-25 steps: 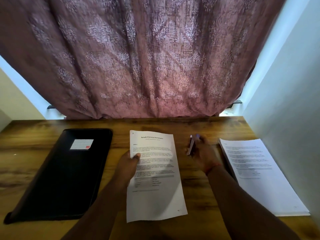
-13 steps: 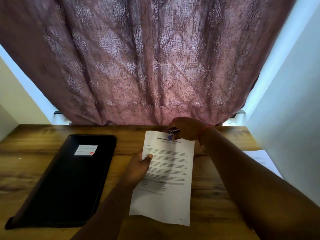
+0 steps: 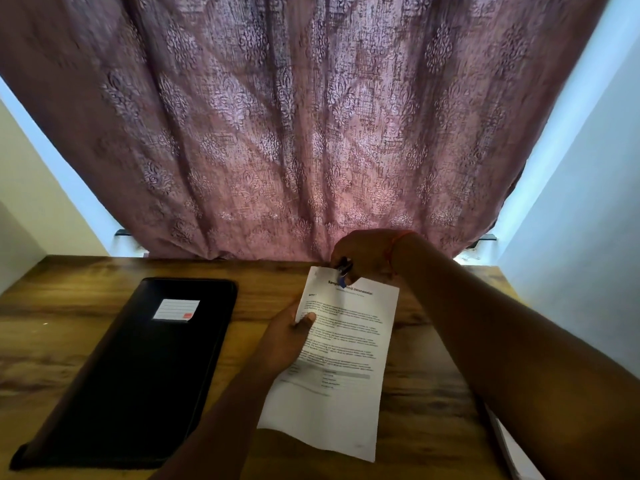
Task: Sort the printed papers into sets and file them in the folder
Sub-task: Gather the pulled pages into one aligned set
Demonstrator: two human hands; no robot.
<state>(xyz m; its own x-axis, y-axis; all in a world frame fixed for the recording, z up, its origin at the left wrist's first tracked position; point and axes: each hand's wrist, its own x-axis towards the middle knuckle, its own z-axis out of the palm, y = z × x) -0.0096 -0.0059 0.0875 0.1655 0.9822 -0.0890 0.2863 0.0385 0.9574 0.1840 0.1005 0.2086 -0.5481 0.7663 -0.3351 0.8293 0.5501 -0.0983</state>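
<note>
A set of printed papers (image 3: 341, 368) is held above the wooden desk, tilted slightly clockwise. My left hand (image 3: 287, 341) grips its left edge, thumb on the text. My right hand (image 3: 367, 256) is at the top edge of the papers, pinching a small blue and black binder clip (image 3: 343, 271) that sits on that edge near the title. A closed black folder (image 3: 138, 372) with a white label lies flat on the left of the desk. A sliver of the remaining paper stack (image 3: 509, 448) shows at the lower right, mostly hidden by my right forearm.
The wooden desk (image 3: 69, 327) runs from wall to wall. A mauve patterned curtain (image 3: 294, 133) hangs right behind its back edge. Pale walls close in on both sides, the right one (image 3: 588, 237) close to my arm.
My right hand came from the right of the papers to their top edge with the clip. The papers rose and tilted; the view tipped up, hiding most of the right stack.
</note>
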